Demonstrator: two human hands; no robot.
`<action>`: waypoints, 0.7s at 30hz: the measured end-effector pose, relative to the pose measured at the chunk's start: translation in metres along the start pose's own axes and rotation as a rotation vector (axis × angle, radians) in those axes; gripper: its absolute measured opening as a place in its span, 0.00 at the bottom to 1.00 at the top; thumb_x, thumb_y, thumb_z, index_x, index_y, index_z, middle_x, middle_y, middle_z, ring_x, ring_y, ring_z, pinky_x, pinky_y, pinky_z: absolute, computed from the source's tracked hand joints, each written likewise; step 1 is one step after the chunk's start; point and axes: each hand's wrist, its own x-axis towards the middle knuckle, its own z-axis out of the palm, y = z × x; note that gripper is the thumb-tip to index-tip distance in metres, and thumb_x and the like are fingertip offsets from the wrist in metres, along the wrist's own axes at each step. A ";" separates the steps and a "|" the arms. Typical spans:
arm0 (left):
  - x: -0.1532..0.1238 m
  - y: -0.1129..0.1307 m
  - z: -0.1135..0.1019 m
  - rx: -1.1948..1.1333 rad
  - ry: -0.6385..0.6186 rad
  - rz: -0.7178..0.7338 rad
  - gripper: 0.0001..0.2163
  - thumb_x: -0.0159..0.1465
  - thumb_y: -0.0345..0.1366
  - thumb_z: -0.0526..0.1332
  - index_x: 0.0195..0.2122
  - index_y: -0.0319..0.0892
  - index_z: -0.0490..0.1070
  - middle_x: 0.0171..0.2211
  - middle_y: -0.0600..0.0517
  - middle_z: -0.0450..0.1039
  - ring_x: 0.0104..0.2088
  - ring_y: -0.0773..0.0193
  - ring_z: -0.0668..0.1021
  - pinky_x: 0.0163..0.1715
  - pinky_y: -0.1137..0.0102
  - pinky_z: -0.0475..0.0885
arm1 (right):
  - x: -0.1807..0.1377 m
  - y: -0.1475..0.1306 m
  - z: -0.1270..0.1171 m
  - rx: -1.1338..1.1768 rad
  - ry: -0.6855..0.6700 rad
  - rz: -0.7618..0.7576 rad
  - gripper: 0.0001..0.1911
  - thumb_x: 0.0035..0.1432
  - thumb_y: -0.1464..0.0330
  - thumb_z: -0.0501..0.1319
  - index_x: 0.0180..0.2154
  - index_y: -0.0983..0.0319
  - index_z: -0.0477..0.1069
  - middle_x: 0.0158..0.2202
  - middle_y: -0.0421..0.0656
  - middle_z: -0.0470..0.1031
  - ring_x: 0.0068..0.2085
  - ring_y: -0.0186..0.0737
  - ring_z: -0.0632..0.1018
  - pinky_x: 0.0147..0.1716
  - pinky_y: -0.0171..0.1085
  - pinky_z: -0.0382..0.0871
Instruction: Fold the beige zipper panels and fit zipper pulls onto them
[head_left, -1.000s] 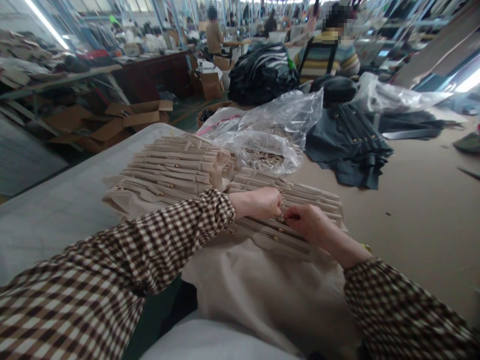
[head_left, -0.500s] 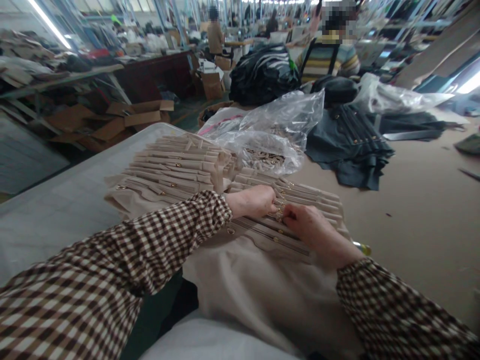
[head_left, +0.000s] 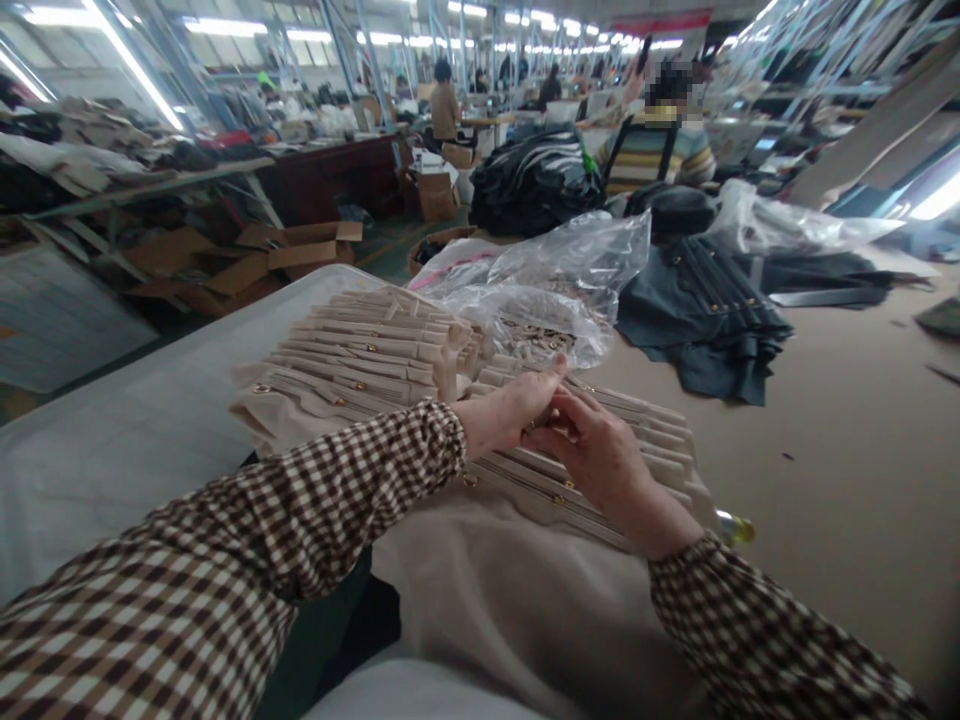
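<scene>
My left hand [head_left: 517,402] is over the right-hand stack of beige zippered fabric pieces [head_left: 660,440], thumb raised and fingers curled, mostly hidden behind the other hand. My right hand [head_left: 604,450] meets it there, thumb and fingers pinched together against the left fingers. A small gold glint shows between them, too small to name. Gold-coloured zipper sliders [head_left: 559,498] dot the layered pieces below. A gold ring [head_left: 470,481] lies on the beige cloth left of the hands. Another stack of beige zippered pieces [head_left: 360,350] fans out behind my left forearm.
A clear plastic bag [head_left: 570,265] with small beige pieces lies beyond the stacks. Dark zippered pieces [head_left: 697,320] are to its right. A yellow-and-clear object [head_left: 735,526] pokes out at the right. Cardboard boxes [head_left: 247,265] stand on the floor; a person in stripes [head_left: 694,150] sits farther back.
My hands have come together, lifting off the zipper they were at. My left thumb now points up, and the right fingers have moved left against the left hand. The view has tilted up slightly.
</scene>
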 end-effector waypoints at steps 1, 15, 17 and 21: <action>0.001 -0.002 0.000 -0.059 0.011 -0.030 0.28 0.65 0.62 0.45 0.26 0.42 0.64 0.20 0.54 0.64 0.19 0.69 0.67 0.16 0.74 0.61 | 0.000 0.002 0.000 0.016 0.001 -0.006 0.13 0.59 0.65 0.63 0.46 0.59 0.73 0.41 0.44 0.76 0.36 0.38 0.76 0.36 0.35 0.66; -0.002 -0.006 0.000 -0.282 -0.023 -0.172 0.23 0.70 0.54 0.47 0.28 0.40 0.64 0.20 0.57 0.63 0.19 0.71 0.67 0.20 0.74 0.67 | 0.007 0.006 0.000 0.719 0.080 0.326 0.14 0.49 0.60 0.66 0.29 0.61 0.65 0.28 0.42 0.76 0.27 0.35 0.75 0.31 0.36 0.72; -0.003 -0.005 -0.003 -0.315 -0.051 -0.185 0.23 0.70 0.54 0.47 0.28 0.40 0.65 0.21 0.56 0.65 0.19 0.71 0.68 0.19 0.74 0.67 | 0.006 0.006 -0.008 0.765 0.178 0.315 0.15 0.50 0.60 0.66 0.31 0.60 0.62 0.32 0.43 0.78 0.31 0.37 0.78 0.35 0.38 0.74; -0.010 -0.005 -0.006 -0.247 -0.121 -0.169 0.20 0.67 0.52 0.55 0.29 0.38 0.67 0.19 0.58 0.62 0.17 0.74 0.65 0.16 0.78 0.62 | -0.001 0.014 -0.023 0.506 0.237 0.237 0.09 0.58 0.62 0.60 0.34 0.59 0.63 0.29 0.41 0.77 0.27 0.36 0.77 0.30 0.36 0.73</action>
